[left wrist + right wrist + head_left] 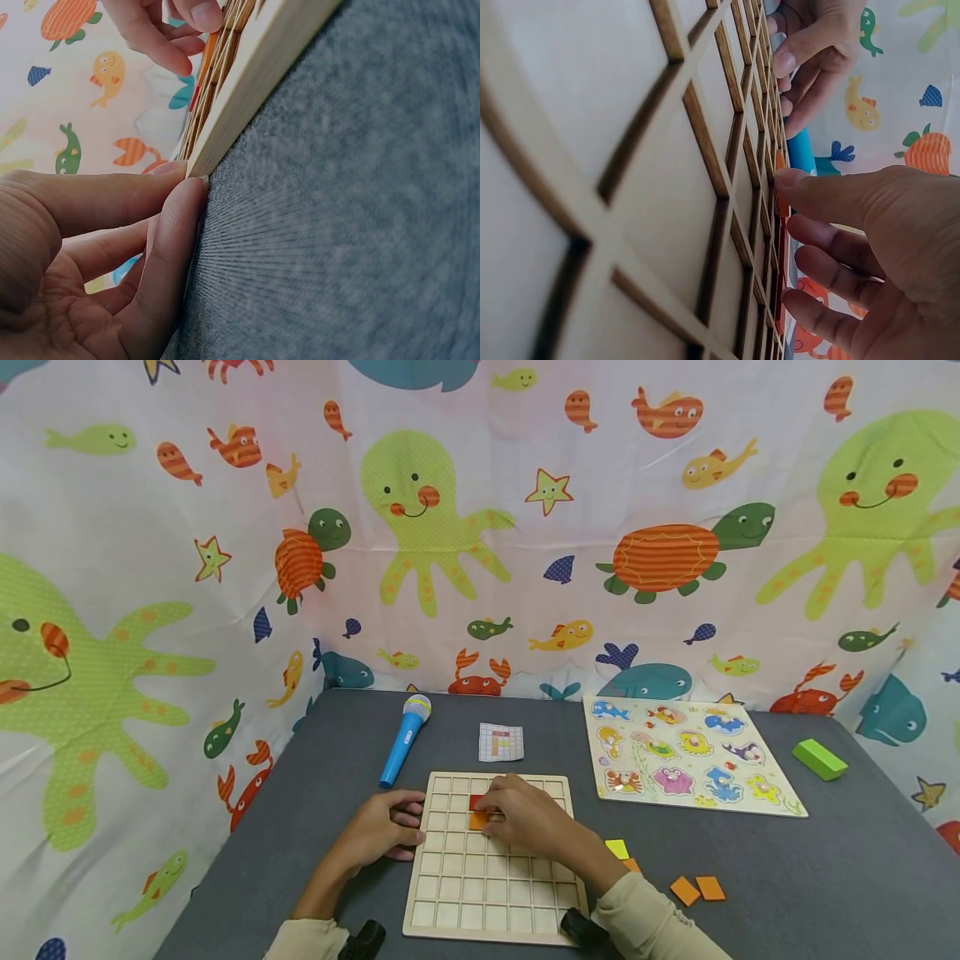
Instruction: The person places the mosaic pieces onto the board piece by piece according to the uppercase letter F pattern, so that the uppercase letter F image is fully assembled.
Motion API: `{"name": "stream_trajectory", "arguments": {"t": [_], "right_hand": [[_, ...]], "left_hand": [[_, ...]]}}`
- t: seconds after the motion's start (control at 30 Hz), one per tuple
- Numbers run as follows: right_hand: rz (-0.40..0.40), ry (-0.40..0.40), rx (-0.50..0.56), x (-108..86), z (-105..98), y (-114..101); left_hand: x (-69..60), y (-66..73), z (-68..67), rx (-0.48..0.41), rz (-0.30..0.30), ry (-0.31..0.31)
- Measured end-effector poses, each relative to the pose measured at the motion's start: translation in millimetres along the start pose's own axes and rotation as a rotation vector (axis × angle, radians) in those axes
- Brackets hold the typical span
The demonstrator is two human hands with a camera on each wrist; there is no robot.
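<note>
On the gray tabletop [847, 877], in front of the person, lies the wooden grid board [457, 889], with a red tile [476, 802] and an orange tile [478, 821] in neighboring cells of one column toward its far end, the red one farther away. The left hand [382, 831] pinches the board's left edge between thumb and finger, as the left wrist view shows. The right hand [528, 814] is not closed round anything: its thumb tip touches the orange tile while the other fingers, loosely bent, lie by the red one. The tiles look light, thin and stiff, perhaps a little slippery on their smooth faces; opposite edges seem the best hold, with a flat fingertip enough for pressing one down. Once seated between the ridges, a tile would offer little edge to grasp. The board looks rigid and fairly light, likely to slide if pushed, so its outer rim is the sensible place to steady it. Two loose orange tiles [684, 891] lie to the right, near the right sleeve [652, 918].
</note>
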State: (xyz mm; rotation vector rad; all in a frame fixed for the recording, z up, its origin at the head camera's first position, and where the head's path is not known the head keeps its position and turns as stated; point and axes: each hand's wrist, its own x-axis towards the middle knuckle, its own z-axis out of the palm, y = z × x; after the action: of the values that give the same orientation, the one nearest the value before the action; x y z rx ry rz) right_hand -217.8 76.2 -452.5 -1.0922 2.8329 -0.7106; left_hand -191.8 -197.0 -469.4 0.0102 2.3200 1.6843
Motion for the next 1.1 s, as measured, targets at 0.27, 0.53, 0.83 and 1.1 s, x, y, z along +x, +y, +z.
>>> {"name": "stream_trajectory", "arguments": {"t": [0.27, 0.53, 0.83, 1.1], "right_hand": [[0.012, -0.029, 0.052, 0.9, -1.2, 0.9], [0.006, -0.027, 0.150, -4.3, -6.8, 4.3], [0.034, -0.042, 0.164, -16.1, -13.2, 12.0], [0.062, -0.031, 0.148, -36.5, -22.2, 22.4]], "left_hand": [[0.2, -0.5, 1.0, 0.004, -0.007, 0.002], [0.2, -0.6, 1.1, 0.006, -0.013, 0.004], [0.4, -1.4, 2.0, 0.011, -0.009, 0.016], [-0.3, -0.4, 2.0, 0.013, -0.012, 0.016]]}}
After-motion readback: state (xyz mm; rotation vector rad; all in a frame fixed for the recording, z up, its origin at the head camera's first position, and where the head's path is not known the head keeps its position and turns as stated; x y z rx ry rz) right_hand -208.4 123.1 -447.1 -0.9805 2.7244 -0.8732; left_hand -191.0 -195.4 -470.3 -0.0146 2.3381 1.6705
